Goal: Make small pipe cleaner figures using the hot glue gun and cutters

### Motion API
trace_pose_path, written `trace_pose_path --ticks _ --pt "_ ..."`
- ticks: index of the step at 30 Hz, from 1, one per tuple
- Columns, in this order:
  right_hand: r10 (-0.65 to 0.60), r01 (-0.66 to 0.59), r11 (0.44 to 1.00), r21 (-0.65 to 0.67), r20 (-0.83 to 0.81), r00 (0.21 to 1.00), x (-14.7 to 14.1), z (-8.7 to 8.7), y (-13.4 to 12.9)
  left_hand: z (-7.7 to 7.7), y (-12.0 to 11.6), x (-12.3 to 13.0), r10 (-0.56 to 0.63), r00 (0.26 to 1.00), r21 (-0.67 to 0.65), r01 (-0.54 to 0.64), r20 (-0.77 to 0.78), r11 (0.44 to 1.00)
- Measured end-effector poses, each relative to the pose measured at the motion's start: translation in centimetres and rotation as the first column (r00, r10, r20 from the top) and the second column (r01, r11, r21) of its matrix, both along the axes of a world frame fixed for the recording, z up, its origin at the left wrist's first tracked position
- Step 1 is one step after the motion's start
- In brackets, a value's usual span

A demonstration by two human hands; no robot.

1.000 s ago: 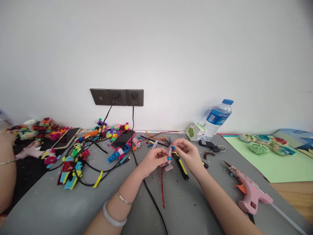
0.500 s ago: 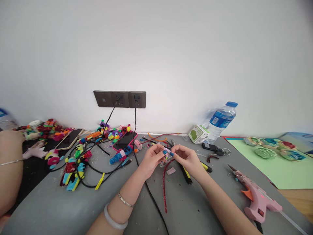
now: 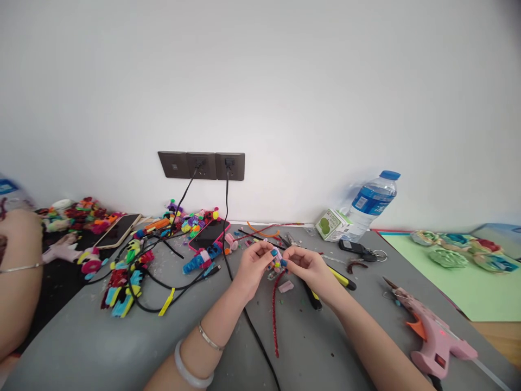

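My left hand point(image 3: 252, 272) pinches a small, fuzzy, pale-pink pipe-cleaner figure point(image 3: 278, 263) with a yellow spot. From the other side, the fingertips of my right hand point(image 3: 308, 269) close on the same figure, and the fingers of both hands cover much of it. Below them a red pipe cleaner point(image 3: 274, 320) runs down the grey table. A short pink piece point(image 3: 286, 286) lies beside its upper end. Under my right hand are pliers point(image 3: 312, 298) with black and yellow handles, partly hidden.
Left lie colourful pipe-cleaner figures point(image 3: 122, 288), a black cable point(image 3: 150, 310) and phones point(image 3: 209, 234). Another person's arm point(image 3: 20, 282) rests at far left. Right are a pink glue gun point(image 3: 437, 339), keys point(image 3: 358, 250), a small box point(image 3: 331, 225), a water bottle point(image 3: 371, 203) and green paper point(image 3: 439, 282).
Both hands keep hold of the figure, which has turned a little, so its yellow part shows more clearly. The camera view has shifted slightly.
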State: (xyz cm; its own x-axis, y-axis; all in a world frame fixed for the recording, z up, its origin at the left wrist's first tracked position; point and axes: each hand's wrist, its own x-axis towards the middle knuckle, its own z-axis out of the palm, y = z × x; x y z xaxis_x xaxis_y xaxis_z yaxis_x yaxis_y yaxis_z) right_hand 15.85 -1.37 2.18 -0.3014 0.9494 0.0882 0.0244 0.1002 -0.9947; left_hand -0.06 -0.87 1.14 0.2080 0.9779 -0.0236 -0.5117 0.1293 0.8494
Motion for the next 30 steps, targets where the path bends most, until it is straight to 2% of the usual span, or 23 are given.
trace_pose_path --ticks 10,20,25,30 --pt "0.036 -0.036 0.999 0.006 -0.031 0.999 0.17 0.03 0.03 -0.08 0.26 -0.52 -0.087 0.996 0.005 0.087 0.036 0.996" --pt "0.024 -0.024 1.0 0.001 0.004 1.0 0.45 0.23 -0.14 0.11 0.35 -0.8 -0.111 0.992 0.01 0.111 0.059 0.994" --pt "0.029 -0.029 1.0 -0.012 -0.01 1.0 0.62 0.12 -0.09 0.02 0.29 -0.82 -0.087 0.992 0.018 0.085 0.093 0.996" --pt "0.024 -0.025 0.999 -0.048 -0.014 1.0 0.51 -0.05 -0.11 0.08 0.31 -0.87 -0.121 0.988 0.019 0.12 0.091 0.993"
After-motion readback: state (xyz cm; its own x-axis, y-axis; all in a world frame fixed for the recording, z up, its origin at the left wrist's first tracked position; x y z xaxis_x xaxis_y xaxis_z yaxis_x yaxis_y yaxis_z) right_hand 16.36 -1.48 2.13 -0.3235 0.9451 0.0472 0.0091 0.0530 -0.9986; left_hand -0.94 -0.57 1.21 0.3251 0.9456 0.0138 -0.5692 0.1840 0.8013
